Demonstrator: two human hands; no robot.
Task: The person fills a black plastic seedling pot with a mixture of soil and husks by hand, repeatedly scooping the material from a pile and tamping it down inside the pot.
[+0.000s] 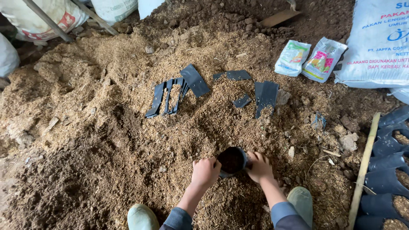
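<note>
Head view, looking down on a broad heap of husk-and-soil mix [128, 127] — paler and chaffy in the middle, darker and damp toward the lower left. Low in the frame, a small black planting bag [232, 161] stands upright with its mouth open, dark soil visible inside, set into the heap between the person's two hands. The left hand [205, 171] is curled, fingers closed against the bag's left rim; the right hand [259, 166] is likewise curled, gripping the right rim. Both forearms reach in from the bottom edge in blue cuffs, with two pale green boots [142, 217] just outside them. Farther up the heap lie loose flat black bags [194, 80], some fanned together at left, others scattered singly at right, partly dusted with husk. Two small printed packets [309, 58] rest side by side near a large white sack [377, 42] at upper right. Along the right edge a bamboo pole [364, 166] runs up the ground, and beyond it stands a row of filled black bags [387, 179].
</note>
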